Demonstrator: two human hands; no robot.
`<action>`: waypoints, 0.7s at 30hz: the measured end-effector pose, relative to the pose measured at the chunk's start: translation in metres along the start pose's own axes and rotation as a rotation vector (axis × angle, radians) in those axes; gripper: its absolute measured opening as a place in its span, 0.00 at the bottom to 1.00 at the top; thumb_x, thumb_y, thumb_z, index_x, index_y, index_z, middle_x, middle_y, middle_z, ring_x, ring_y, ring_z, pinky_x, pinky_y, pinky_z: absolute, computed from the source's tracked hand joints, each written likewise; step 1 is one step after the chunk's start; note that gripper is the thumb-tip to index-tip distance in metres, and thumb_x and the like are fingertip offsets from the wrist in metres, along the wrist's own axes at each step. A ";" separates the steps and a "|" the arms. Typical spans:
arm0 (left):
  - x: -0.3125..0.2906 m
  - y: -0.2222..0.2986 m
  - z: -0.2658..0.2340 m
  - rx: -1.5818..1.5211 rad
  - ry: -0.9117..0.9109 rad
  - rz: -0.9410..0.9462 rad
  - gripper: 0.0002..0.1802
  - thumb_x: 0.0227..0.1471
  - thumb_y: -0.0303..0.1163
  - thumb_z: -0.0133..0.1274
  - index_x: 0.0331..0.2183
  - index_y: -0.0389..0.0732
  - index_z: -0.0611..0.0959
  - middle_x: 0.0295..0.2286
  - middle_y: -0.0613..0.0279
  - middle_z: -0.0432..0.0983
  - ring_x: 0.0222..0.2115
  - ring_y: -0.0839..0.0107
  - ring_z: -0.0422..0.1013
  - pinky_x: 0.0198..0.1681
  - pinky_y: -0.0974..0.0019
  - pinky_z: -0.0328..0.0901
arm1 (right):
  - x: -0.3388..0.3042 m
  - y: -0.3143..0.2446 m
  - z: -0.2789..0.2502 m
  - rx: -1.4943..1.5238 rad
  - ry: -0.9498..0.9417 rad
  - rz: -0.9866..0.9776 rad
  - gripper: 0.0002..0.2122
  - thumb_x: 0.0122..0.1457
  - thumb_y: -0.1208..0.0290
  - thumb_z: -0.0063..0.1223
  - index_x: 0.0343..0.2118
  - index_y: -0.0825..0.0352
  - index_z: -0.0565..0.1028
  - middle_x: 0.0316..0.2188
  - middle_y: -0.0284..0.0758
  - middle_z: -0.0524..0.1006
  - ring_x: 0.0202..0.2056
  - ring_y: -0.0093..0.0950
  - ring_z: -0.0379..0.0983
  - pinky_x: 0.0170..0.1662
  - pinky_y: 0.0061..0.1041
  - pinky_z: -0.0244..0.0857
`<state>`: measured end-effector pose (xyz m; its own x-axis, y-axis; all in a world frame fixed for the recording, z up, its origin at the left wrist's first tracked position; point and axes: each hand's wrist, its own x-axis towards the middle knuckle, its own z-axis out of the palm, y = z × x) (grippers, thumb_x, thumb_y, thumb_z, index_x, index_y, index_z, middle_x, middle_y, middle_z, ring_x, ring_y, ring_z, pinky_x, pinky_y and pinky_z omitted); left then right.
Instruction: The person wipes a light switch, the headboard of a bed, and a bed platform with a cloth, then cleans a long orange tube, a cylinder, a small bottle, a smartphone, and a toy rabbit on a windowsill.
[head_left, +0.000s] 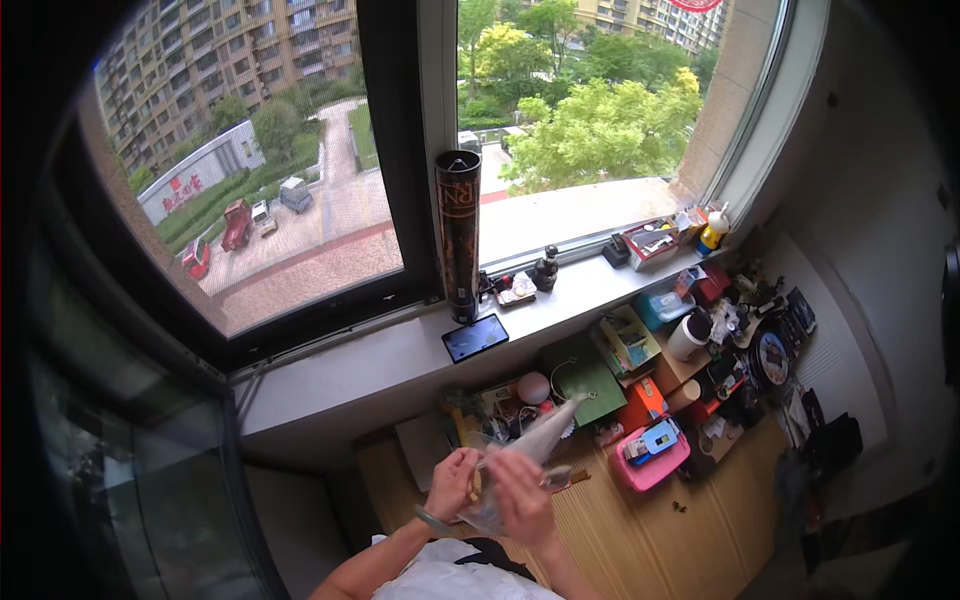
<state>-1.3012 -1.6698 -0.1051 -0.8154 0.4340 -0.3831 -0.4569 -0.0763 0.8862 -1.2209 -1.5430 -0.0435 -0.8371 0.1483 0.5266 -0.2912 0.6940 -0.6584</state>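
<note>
- Left hand point(455, 483) is pinching clear plastic point(484, 516) at bottom centre, fingers closed.
- Right hand point(525, 497) is showing blurred just beside it, over that plastic; can't tell its grip!
- Pink tub point(664, 474) is sitting lower right of centre.

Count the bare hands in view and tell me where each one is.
2. The left hand is at lower centre, its fingers curled at a clear plastic bag; the right hand, blurred, is just right of it. No others show.
</note>
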 end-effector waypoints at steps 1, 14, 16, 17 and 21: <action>-0.004 0.003 0.002 0.022 -0.006 0.016 0.14 0.62 0.41 0.45 0.37 0.41 0.78 0.12 0.78 0.59 0.11 0.88 0.53 0.13 0.79 0.47 | 0.012 0.004 -0.006 0.015 0.018 0.017 0.15 0.61 0.74 0.43 0.49 0.70 0.73 0.52 0.41 0.71 0.55 0.40 0.64 0.57 0.34 0.57; 0.021 -0.008 -0.001 -0.239 0.244 0.215 0.14 0.61 0.40 0.47 0.34 0.40 0.79 0.17 0.79 0.65 0.16 0.90 0.54 0.18 0.80 0.49 | -0.070 -0.026 0.025 0.080 0.055 0.033 0.19 0.56 0.74 0.46 0.52 0.71 0.69 0.55 0.47 0.68 0.60 0.44 0.58 0.63 0.42 0.45; 0.011 0.004 0.006 -0.194 0.120 0.208 0.14 0.62 0.40 0.46 0.35 0.39 0.79 0.18 0.79 0.66 0.17 0.89 0.54 0.19 0.80 0.50 | -0.060 -0.029 0.017 0.051 0.069 0.007 0.19 0.54 0.76 0.49 0.50 0.70 0.72 0.53 0.45 0.70 0.59 0.43 0.61 0.62 0.41 0.48; 0.007 0.010 0.010 -0.132 0.065 0.234 0.15 0.62 0.40 0.45 0.36 0.40 0.79 0.19 0.79 0.66 0.17 0.89 0.55 0.20 0.80 0.51 | -0.050 -0.025 0.008 0.040 0.040 -0.060 0.18 0.54 0.76 0.49 0.50 0.69 0.73 0.53 0.42 0.71 0.58 0.41 0.63 0.60 0.40 0.51; 0.007 0.011 0.006 -0.079 -0.033 0.190 0.16 0.62 0.43 0.43 0.36 0.41 0.79 0.17 0.78 0.65 0.15 0.88 0.55 0.18 0.81 0.51 | 0.007 -0.011 -0.015 0.050 0.095 -0.096 0.17 0.57 0.75 0.47 0.51 0.68 0.72 0.52 0.41 0.72 0.57 0.40 0.64 0.59 0.37 0.54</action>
<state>-1.3095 -1.6626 -0.0964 -0.8782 0.4340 -0.2011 -0.3235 -0.2290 0.9181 -1.2169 -1.5388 -0.0244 -0.7572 0.1509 0.6355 -0.3924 0.6727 -0.6273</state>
